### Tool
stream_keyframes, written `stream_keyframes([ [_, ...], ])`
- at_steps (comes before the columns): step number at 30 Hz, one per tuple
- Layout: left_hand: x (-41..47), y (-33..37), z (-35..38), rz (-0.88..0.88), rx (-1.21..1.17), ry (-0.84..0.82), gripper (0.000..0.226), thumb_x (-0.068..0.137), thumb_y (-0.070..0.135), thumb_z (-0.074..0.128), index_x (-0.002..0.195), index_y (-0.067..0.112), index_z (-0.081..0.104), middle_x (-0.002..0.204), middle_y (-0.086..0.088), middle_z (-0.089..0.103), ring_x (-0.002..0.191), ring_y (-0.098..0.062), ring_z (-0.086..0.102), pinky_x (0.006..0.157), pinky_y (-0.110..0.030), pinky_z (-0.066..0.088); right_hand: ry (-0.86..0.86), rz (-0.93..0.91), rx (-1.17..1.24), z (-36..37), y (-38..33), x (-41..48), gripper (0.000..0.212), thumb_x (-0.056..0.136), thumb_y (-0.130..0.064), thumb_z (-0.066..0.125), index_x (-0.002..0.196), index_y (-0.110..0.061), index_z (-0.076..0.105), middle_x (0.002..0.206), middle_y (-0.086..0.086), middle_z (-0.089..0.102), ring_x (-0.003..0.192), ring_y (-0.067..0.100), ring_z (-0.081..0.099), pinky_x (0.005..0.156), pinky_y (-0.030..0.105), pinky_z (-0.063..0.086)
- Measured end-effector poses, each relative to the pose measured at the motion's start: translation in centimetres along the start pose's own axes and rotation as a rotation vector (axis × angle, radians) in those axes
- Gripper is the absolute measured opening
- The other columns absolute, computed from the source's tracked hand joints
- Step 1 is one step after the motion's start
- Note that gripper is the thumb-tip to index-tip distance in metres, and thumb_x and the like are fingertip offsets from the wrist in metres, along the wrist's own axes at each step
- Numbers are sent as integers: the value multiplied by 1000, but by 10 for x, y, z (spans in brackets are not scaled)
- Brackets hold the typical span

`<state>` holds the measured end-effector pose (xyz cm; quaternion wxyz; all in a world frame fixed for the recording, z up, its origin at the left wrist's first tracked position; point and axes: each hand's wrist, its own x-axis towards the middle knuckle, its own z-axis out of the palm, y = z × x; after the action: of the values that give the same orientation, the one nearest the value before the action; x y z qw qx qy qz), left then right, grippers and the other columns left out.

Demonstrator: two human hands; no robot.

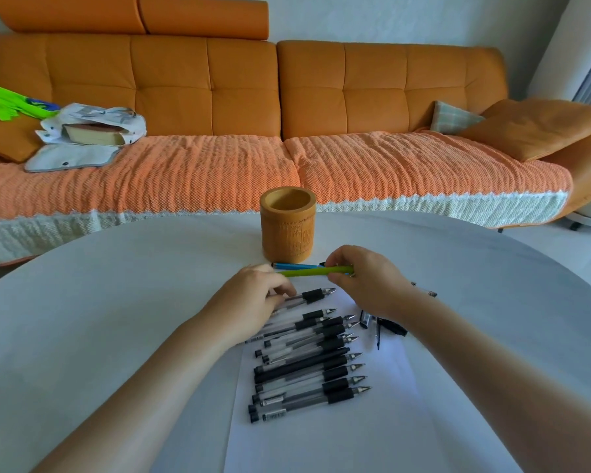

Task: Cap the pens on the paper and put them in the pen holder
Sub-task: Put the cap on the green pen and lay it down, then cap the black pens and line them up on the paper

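Several uncapped black gel pens (307, 367) lie side by side on a white sheet of paper (321, 438), tips pointing right. Loose black caps (386, 327) lie to their right, partly hidden under my right wrist. A green pen (307, 272) is held level above the paper, my right hand (362, 281) pinching its right end and my left hand (256, 295) at its left end. A blue pen (294, 266) lies just behind it. The round bamboo pen holder (287, 227) stands upright and empty just beyond the hands.
The white round table (116, 302) carries everything. Behind it runs an orange sofa (219, 97) with a book in a cloth bag (93, 131) and cushions (526, 128).
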<state>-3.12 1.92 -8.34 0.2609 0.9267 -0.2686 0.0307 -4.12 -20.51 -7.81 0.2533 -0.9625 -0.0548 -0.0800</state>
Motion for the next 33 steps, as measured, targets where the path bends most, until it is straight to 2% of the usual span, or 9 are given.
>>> stream_keyframes([
  [3, -4, 4, 2, 16, -15, -25, 18, 93, 19, 59, 102, 32, 68, 96, 19, 55, 87, -1, 53, 77, -22, 45, 26, -63, -87, 6, -1, -1, 15, 89, -32, 66, 104, -30, 64, 99, -10, 59, 90, 11, 54, 77, 30, 49],
  [8, -5, 1, 8, 55, 56, -31, 24, 95, 23, 55, 115, 33, 65, 101, 18, 54, 100, -5, 48, 87, -27, 45, 37, -99, -122, 7, 0, 2, 17, 89, -35, 67, 105, -31, 68, 98, -11, 64, 92, 10, 52, 76, 28, 46],
  [12, -5, -1, 9, 57, 35, -51, 23, 96, 24, 54, 112, 34, 67, 101, 18, 55, 101, -4, 47, 88, -25, 43, -32, -105, -105, -2, 6, 1, 24, 92, -31, 64, 115, -30, 68, 108, -10, 66, 95, 10, 55, 84, 30, 50],
  [15, -5, 1, 8, 41, 16, -36, 20, 96, 23, 54, 108, 31, 67, 98, 20, 51, 95, -3, 49, 83, -22, 41, 19, -44, -26, -22, 15, 2, 26, 94, -19, 60, 117, -29, 67, 106, -11, 64, 88, 8, 56, 82, 28, 50],
  [19, -6, 6, 11, 1, -20, -6, 20, 98, 20, 47, 111, 27, 62, 109, 17, 49, 96, -2, 51, 82, -18, 40, 105, 96, -160, -43, 45, 2, 25, 97, -21, 54, 115, -30, 69, 111, -11, 63, 93, 11, 57, 77, 28, 45],
  [24, -3, 18, 15, -10, -87, 9, 20, 98, 18, 47, 110, 25, 61, 108, 16, 55, 98, 0, 52, 78, -9, 36, -45, 203, -277, -40, 70, -1, 32, 101, -24, 46, 130, -20, 61, 129, 5, 57, 114, 25, 56, 90, 31, 44],
  [27, -2, 22, 18, -33, -149, -17, 18, 98, 18, 48, 108, 27, 60, 103, 16, 61, 95, 3, 58, 80, -16, 45, -89, 185, -294, -39, 69, -1, 31, 101, -26, 48, 128, -20, 62, 126, 6, 55, 111, 25, 56, 87, 28, 43],
  [29, -3, 23, 17, -41, -170, -8, 18, 97, 16, 48, 105, 27, 59, 98, 16, 62, 93, 4, 60, 81, -21, 50, -91, 170, -281, -39, 67, -1, 26, 99, -23, 51, 120, -20, 68, 118, 4, 57, 100, 20, 56, 81, 26, 42],
  [33, -4, 20, 12, -31, -133, 82, 18, 96, 14, 49, 107, 25, 60, 95, 15, 60, 92, -2, 58, 80, -23, 49, -37, 136, -252, -38, 63, -3, 16, 96, -24, 58, 106, -24, 71, 108, 0, 59, 90, 16, 55, 76, 24, 41],
])
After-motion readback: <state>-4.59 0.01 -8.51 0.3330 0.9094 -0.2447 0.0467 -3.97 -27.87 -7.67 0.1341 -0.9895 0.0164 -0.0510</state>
